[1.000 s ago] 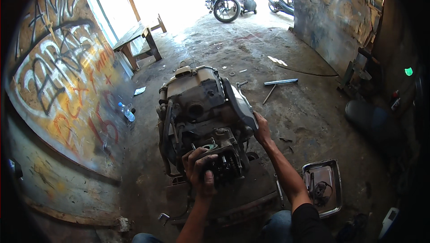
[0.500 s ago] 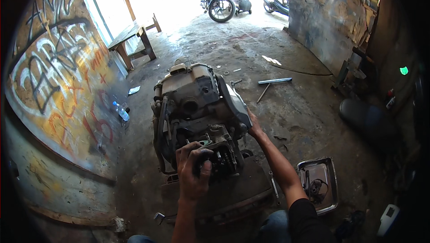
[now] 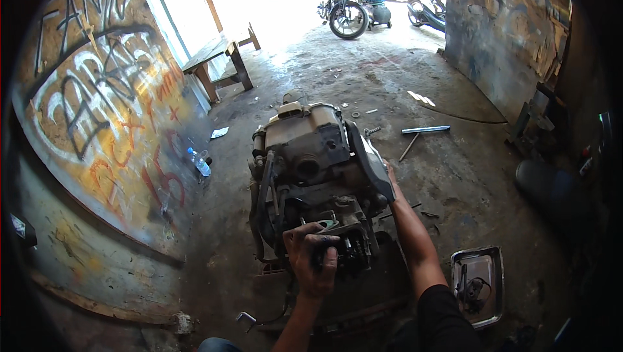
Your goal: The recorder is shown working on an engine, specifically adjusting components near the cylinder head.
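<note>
A grimy scooter engine (image 3: pixel 308 147) stands on the workshop floor in front of me. At its near end, where the metal casing is exposed, my left hand (image 3: pixel 310 253) has its fingers and thumb curled round a dark part that I cannot make out. A bit of green gasket (image 3: pixel 329 225) shows just beyond those fingers. My right hand (image 3: pixel 391 180) reaches along the engine's right side, against the long side cover (image 3: pixel 375 163). That cover hides most of the right fingers.
Right of the engine lie a T-handle wrench (image 3: pixel 425 130) and a metal tray (image 3: pixel 501 287) holding dark parts. A plastic bottle (image 3: pixel 200 165) is by the painted left wall, near a wooden bench (image 3: pixel 207 56). Farther off are a motorcycle (image 3: pixel 347 17) and a scooter (image 3: pixel 427 14). A black seat (image 3: pixel 545 183) lies right.
The whole scene has shifted right and slightly down in view. Both hands keep their places on the engine. The spanner seen beside my right forearm earlier no longer shows.
</note>
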`<state>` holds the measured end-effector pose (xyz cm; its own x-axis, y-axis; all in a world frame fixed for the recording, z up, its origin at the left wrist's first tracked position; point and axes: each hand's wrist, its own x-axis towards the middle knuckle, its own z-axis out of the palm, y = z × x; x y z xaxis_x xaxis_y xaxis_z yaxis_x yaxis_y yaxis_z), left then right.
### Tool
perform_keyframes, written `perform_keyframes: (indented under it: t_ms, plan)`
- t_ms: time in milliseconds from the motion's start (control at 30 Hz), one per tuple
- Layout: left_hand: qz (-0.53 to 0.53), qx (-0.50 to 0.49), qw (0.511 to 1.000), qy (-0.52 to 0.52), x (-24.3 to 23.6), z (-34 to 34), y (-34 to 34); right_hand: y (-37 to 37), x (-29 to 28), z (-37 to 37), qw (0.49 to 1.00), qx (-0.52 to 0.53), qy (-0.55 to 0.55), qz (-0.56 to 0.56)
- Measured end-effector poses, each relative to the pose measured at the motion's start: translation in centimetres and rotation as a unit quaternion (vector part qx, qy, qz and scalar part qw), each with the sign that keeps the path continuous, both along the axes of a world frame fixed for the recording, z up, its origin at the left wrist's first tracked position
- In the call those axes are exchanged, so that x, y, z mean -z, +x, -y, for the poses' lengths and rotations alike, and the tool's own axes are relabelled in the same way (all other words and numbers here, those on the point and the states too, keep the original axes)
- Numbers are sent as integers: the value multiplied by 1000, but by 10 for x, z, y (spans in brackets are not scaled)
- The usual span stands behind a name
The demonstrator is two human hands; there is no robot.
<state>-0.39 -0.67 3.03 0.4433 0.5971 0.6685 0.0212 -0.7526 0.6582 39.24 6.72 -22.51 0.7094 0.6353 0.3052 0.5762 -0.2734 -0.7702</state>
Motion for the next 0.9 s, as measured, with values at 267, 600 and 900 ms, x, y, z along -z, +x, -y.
perform_keyframes:
  t_ms: [267,600,900]
  plan:
    - [15,-2,1000,6,7,-5,3,3,41,-7,960,-137,86,-227]
    - [20,-3,1000,10,7,-4,2,-42,47,16,973,-201,110,2]
    - [25,2,1000,4,8,-3,4,-67,78,52,987,-103,125,2]
